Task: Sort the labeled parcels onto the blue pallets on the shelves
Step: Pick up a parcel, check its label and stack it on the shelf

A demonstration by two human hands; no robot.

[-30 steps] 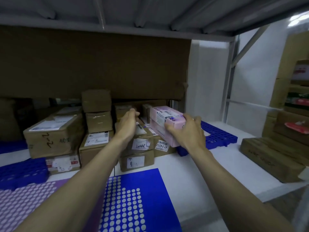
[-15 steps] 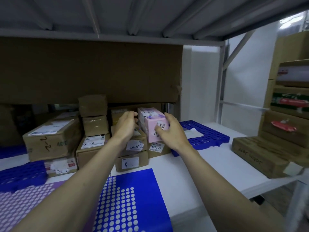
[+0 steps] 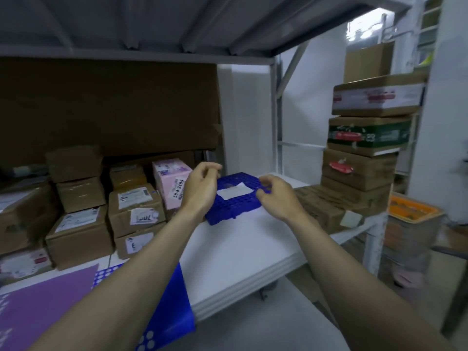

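A pink labeled parcel (image 3: 170, 183) stands upright on the brown parcels at the back of the white shelf (image 3: 235, 249), with nothing holding it. My left hand (image 3: 201, 187) hovers just right of it, fingers loosely curled and holding nothing. My right hand (image 3: 274, 196) is further right, also loosely curled and holding nothing. Between and behind both hands lies a blue pallet (image 3: 234, 202) with a white label sheet (image 3: 234, 191) on top. Several brown labeled parcels (image 3: 135, 207) are stacked left of the pink one.
A stack of brown cartons (image 3: 364, 148) rises at the shelf's right end, beside the white upright post (image 3: 374, 247). A purple and blue dotted sheet (image 3: 50, 300) lies at the front left. An orange crate (image 3: 412, 210) sits beyond the shelf on the right.
Both hands have let go of the pink parcel, which now stands on the brown stack. The hands have drawn back to the right, and the view has swung right.
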